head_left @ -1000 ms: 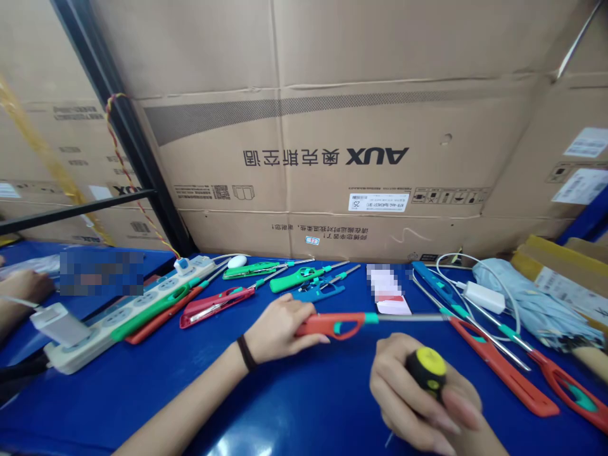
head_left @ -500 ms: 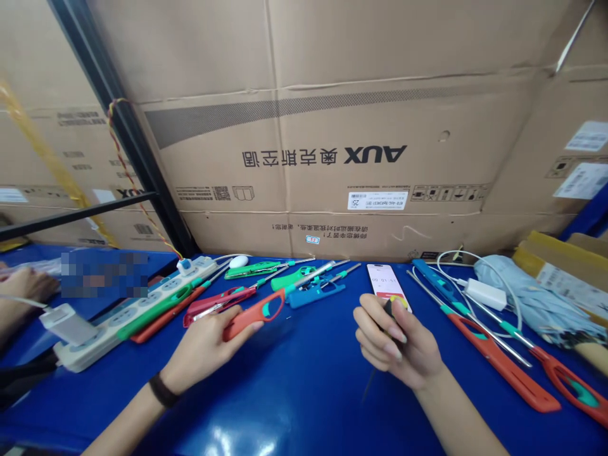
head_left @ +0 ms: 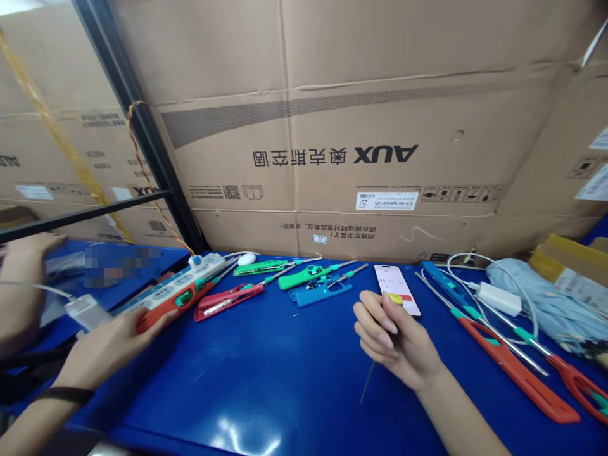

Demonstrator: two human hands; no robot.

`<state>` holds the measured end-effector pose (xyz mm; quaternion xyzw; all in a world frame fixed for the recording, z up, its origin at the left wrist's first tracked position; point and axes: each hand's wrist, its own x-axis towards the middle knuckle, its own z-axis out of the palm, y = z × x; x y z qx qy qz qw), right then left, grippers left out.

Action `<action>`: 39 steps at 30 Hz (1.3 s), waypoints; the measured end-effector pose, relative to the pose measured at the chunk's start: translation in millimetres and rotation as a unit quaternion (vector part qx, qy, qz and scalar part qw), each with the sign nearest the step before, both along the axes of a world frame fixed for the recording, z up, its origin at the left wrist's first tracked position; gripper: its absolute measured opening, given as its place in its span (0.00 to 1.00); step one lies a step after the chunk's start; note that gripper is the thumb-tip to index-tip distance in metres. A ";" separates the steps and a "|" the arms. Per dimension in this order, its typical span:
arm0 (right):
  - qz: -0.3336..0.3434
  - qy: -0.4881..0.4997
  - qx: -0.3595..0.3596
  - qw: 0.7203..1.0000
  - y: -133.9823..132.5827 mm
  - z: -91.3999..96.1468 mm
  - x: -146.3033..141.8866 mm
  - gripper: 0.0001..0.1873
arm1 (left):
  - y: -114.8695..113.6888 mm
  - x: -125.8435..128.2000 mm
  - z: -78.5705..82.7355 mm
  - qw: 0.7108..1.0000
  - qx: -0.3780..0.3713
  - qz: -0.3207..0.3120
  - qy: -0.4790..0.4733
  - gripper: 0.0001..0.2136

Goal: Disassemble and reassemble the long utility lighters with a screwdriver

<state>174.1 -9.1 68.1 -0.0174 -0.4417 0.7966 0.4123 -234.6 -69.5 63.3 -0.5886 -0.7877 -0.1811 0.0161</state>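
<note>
My left hand (head_left: 118,339) is closed around the rear of the handle of an orange-red long-necked lighter (head_left: 164,310), which lies along the power strip (head_left: 164,290). My right hand (head_left: 396,342) grips a screwdriver (head_left: 395,299) with a yellow-topped handle; its thin shaft points down toward the blue table. In the middle lie a red lighter (head_left: 228,301), a blue lighter (head_left: 323,292) and two green lighters (head_left: 304,277), some with their casings opened up. A tiny screw-like piece (head_left: 295,315) rests in front of the blue one. Behind my right hand is a phone (head_left: 394,278) showing a timer.
To the right are an orange lighter (head_left: 517,373), a blue lighter (head_left: 451,291), a white charger (head_left: 498,299) with cable, and a light blue cloth bundle (head_left: 541,304). Cardboard boxes (head_left: 308,139) wall the back. A black post (head_left: 137,120) and another person's arm (head_left: 21,291) are at left.
My left hand has carried the orange-red lighter from the middle leftward to the power strip. The right hand stays nearly in place with the screwdriver. The view has shifted slightly left.
</note>
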 end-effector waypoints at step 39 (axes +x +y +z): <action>-0.139 0.065 -0.067 0.986 12.0 6.9 11.2 0.19 | 139.5 235.7 -57.2 0.970 0.073 -0.185 0.143 0.31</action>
